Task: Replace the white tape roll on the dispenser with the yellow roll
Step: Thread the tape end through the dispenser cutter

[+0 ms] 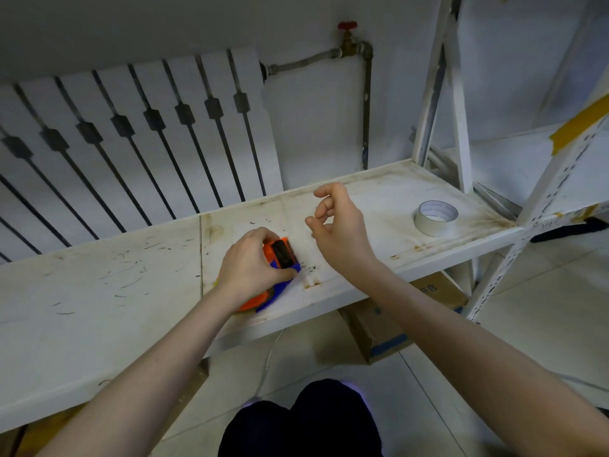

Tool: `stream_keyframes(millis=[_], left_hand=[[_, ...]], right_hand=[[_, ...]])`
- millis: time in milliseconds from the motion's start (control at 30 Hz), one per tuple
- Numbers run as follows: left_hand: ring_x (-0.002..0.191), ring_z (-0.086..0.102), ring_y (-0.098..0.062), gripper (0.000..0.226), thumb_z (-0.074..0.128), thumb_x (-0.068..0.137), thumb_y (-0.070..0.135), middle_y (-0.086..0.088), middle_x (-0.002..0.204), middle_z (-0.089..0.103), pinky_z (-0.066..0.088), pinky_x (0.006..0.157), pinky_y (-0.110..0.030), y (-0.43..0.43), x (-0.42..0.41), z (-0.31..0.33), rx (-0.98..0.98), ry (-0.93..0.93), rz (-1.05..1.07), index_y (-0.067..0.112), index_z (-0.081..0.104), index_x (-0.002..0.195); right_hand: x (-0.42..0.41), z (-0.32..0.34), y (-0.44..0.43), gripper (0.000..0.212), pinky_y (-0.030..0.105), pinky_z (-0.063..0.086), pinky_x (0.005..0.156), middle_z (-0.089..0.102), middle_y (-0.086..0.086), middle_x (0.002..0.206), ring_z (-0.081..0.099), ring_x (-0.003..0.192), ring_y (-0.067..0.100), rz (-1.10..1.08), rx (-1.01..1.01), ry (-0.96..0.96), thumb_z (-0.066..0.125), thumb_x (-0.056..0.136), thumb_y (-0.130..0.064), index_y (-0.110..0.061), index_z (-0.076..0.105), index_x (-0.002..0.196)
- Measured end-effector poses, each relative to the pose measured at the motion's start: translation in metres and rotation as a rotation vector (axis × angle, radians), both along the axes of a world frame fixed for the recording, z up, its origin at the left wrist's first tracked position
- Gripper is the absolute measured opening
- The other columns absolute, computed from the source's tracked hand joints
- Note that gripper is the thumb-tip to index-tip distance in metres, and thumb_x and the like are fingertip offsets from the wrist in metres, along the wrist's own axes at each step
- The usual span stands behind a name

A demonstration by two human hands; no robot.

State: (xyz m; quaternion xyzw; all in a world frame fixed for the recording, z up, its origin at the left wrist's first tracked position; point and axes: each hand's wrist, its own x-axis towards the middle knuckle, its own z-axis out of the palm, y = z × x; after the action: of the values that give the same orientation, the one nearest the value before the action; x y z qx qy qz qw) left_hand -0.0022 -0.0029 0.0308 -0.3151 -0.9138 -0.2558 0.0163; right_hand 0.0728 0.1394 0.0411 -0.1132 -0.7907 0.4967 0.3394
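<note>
- While our left hand clamps the orange-and-blue dispenser near the shelf's front edge, our right hand hovers just beside it, fingers loosely curled, holding nothing.
- Bare shelf lies open between our right hand and the white tape roll, which lies flat near the right end.
- We count one dispenser and one white roll; any yellow roll is hidden.

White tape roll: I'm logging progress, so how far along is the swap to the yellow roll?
The white tape roll lies alone on the shelf, so removal looks done. The left hand grips the orange-and-blue dispenser; the right hand hovers empty. A yellow sliver shows by the left wrist, so I can't confirm the mounting.
</note>
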Motion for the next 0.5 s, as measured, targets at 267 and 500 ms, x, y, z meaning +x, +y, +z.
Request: stream_keyframes(millis=[267, 500], left_hand=[[0.092, 0.053, -0.016, 0.06, 0.085, 0.055, 0.038, 0.006, 0.102, 0.056, 0.048, 0.076, -0.031, -0.01, 0.002, 0.008, 0.15, -0.114, 0.03, 0.023, 0.051, 0.102], [0.093, 0.05, -0.014, 0.059, 0.086, 0.056, 0.035, 0.011, 0.1, 0.052, 0.048, 0.076, -0.031, -0.019, 0.0, 0.008, 0.229, -0.161, 0.05, 0.025, 0.049, 0.101]], right_hand=[[0.001, 0.021, -0.011, 0.036, 0.036, 0.057, 0.075, 0.05, -0.005, 0.076, 0.056, 0.079, 0.014, 0.014, 0.053, 0.032, 0.062, 0.084, -0.001, -0.019, 0.046, 0.111], [-0.011, 0.016, -0.01, 0.037, 0.033, 0.057, 0.073, 0.05, -0.006, 0.074, 0.055, 0.075, 0.01, -0.023, 0.008, -0.022, 0.063, 0.083, -0.002, -0.019, 0.046, 0.112]])
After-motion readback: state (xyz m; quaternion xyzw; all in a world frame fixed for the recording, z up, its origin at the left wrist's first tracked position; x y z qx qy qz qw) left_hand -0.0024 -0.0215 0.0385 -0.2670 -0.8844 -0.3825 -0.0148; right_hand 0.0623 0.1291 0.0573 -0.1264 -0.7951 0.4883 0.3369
